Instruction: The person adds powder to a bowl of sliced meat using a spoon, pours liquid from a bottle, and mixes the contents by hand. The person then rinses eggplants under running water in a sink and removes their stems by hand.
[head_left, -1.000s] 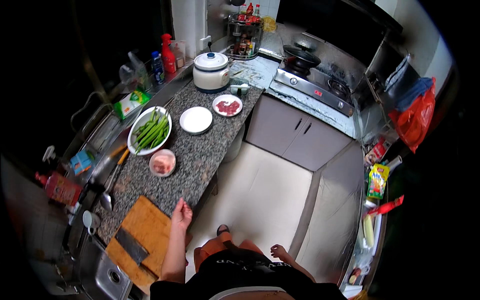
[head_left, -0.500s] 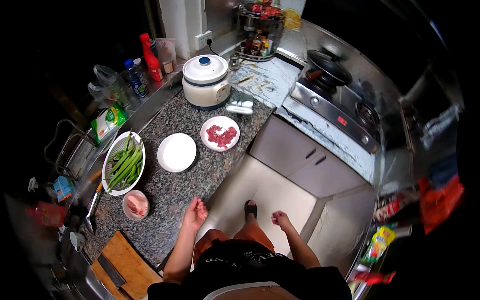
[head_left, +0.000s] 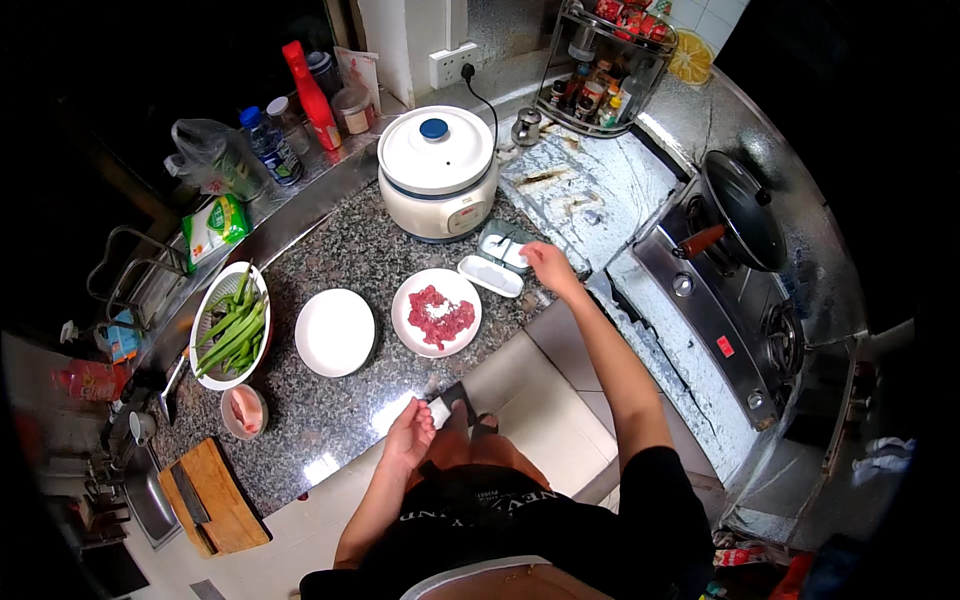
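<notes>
The seasoning box [head_left: 505,256], a small rectangular plastic thing with open lids and white powder inside, lies on the speckled granite counter [head_left: 330,410] just in front of the rice cooker [head_left: 437,172], near enough to the stove side to be reached while cooking. The right hand [head_left: 546,264] is stretched out to it, fingertips at its far compartment; they look drawn together as if pinching something out, though the pinch itself is too small to tell for sure. The left hand [head_left: 412,436] rests at the counter's edge, fingers loosely curled and close together, holding nothing that shows.

Just beside the box stands a round white plate of chopped raw meat [head_left: 437,313], then an empty white plate [head_left: 335,332], smooth and glossy. Further left, a white basket of long green beans [head_left: 230,325] and a little bowl of pinkish meat [head_left: 244,410]. A wooden cutting board [head_left: 215,493] with a cleaver lies at the sink end. A dark wok [head_left: 742,211] sits on the steel stove
</notes>
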